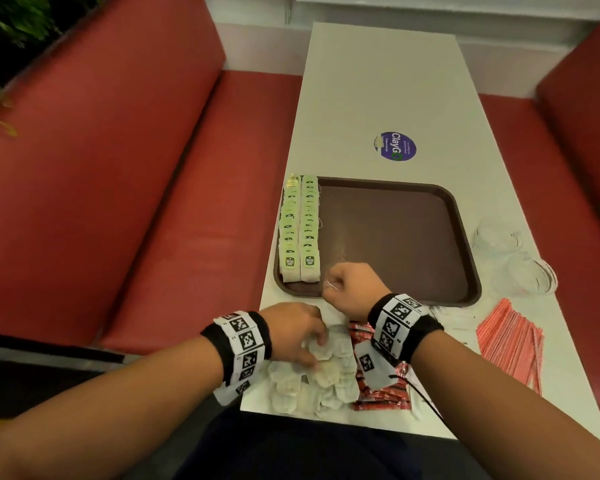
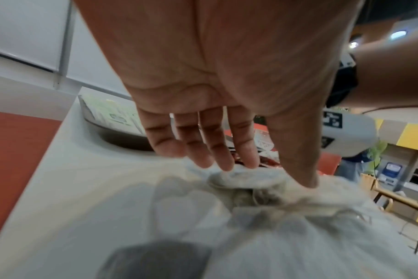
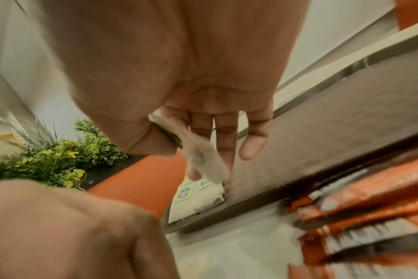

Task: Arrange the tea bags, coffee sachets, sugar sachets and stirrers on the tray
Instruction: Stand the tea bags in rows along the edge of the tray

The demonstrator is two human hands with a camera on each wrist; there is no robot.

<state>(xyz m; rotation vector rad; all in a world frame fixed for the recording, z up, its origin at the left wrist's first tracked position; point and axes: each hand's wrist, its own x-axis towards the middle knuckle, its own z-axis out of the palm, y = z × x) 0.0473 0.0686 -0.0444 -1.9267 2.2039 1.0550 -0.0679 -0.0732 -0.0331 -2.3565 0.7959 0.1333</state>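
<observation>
A brown tray lies mid-table, with two overlapping rows of green-tagged tea bags along its left side. My right hand hovers over the tray's front left part. In the right wrist view its thumb and forefinger pinch a tea bag just above the rows of tea bags. My left hand rests on the loose pile of tea bags at the table's near edge, thumb and fingertips pinching a tea bag. Red coffee sachets lie right of the pile. Striped stirrers lie further right.
Two clear plastic cups stand right of the tray. A round purple sticker sits on the white table beyond it. Red bench seats flank the table. Most of the tray's floor is bare.
</observation>
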